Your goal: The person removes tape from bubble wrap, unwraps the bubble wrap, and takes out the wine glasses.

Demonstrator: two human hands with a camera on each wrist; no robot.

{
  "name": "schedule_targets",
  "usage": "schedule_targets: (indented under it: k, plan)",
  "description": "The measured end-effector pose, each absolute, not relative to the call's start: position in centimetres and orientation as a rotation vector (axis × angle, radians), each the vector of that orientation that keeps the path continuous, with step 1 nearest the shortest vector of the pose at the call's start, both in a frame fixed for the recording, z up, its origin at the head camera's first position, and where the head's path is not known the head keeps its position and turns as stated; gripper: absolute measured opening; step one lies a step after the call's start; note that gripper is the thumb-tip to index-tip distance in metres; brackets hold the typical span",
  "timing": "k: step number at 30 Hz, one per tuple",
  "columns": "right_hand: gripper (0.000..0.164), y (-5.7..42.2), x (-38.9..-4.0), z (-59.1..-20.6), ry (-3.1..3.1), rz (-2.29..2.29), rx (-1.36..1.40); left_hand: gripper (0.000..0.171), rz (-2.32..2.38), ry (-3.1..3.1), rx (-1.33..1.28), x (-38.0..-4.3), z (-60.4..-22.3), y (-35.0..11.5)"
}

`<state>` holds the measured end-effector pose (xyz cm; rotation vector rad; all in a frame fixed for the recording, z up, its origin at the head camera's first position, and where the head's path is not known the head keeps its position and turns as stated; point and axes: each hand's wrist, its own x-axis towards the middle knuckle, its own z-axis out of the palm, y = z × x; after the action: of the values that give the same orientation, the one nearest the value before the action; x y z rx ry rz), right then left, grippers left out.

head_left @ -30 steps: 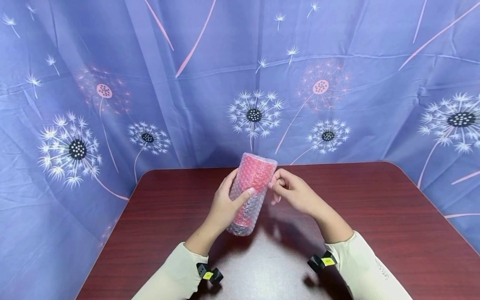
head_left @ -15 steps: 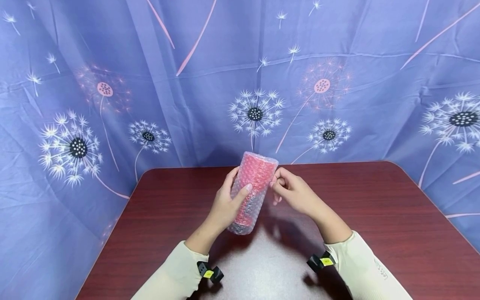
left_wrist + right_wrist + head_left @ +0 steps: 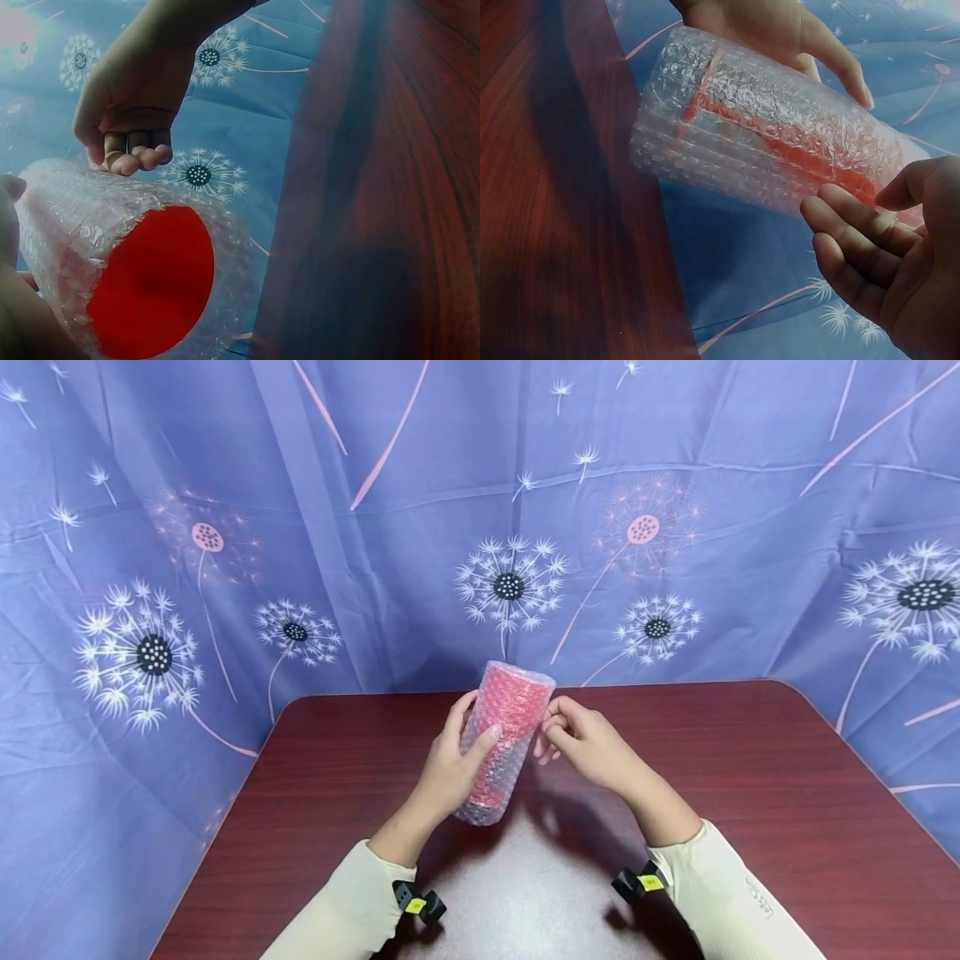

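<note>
A red cylinder in clear bubble wrap (image 3: pixel 516 697) is held tilted above the table, its upper end leaning right in the head view. My left hand (image 3: pixel 446 764) grips it from the left, thumb across the front. Through the wrap, the left wrist view shows its flat round red end (image 3: pixel 161 285). At the upper right edge is my right hand (image 3: pixel 592 743), thumb and index finger pinching at the bubble wrap (image 3: pixel 780 142). The right hand's other fingers (image 3: pixel 855 277) are loosely curled beside it in the right wrist view. Part of the left fingers is hidden behind the cylinder.
The dark red wood-grain table (image 3: pixel 337 793) has rounded far corners and a bright glare patch near the front. Beyond it hangs a blue curtain (image 3: pixel 420 560) printed with dandelions, which also runs along both sides.
The wrapped cylinder stays in the left hand, its lower end slightly raised. The left thumb has shifted slightly, and the right hand's lower fingers have moved a little left toward the wrap.
</note>
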<state>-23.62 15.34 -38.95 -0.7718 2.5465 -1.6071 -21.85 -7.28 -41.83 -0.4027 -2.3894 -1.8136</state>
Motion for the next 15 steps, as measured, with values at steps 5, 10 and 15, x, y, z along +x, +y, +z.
schedule_targets:
  k: [5, 10, 15]
  plan:
    - [0.013, 15.33, -23.63, -39.04, 2.546, -1.599, -0.749, 0.06, -1.816, -2.402, -0.38, -21.86, -41.98, -7.25]
    - [0.014, 15.38, -23.42, -38.75, 2.47, -1.646, -0.75, 0.059, -1.838, -2.379, -0.368, -21.9, -42.0, -7.21]
    - [0.014, 15.45, -23.34, -38.56, 2.406, -1.679, -0.759, 0.06, -1.852, -2.371, -0.374, -21.91, -41.95, -7.24]
